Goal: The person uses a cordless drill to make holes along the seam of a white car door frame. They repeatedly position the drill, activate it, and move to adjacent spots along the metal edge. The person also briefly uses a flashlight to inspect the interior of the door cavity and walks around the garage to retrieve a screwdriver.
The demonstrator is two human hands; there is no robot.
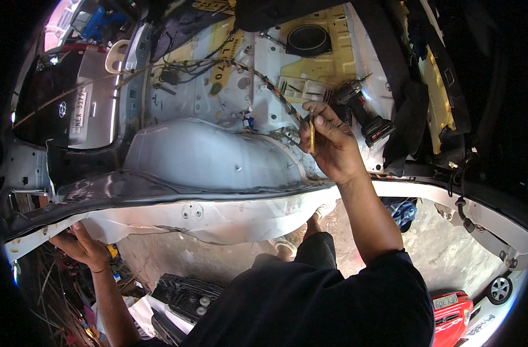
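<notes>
My right hand (331, 141) is raised over the stripped car interior, its fingers closed on a thin yellow strip (312, 134) held upright. A taped wiring harness (269, 85) runs across the metal floor and passes behind these fingers. Just beyond that hand lies a black cordless drill (358, 107), bit fitted, battery toward me. At the lower left, my left hand (85, 247) rests against the edge of the white body panel (240, 217), fingers stretched out. Between the two hands rises the bare grey wheel arch (200, 153).
A clear case of bits (307, 89) lies by the drill. Farther back sits a round black speaker (308, 40). Black trim (411, 124) hangs at the right. Behind me are a dark car part (186, 296) on the ground and a red car (451, 321). A silver vehicle (90, 92) stands outside, left.
</notes>
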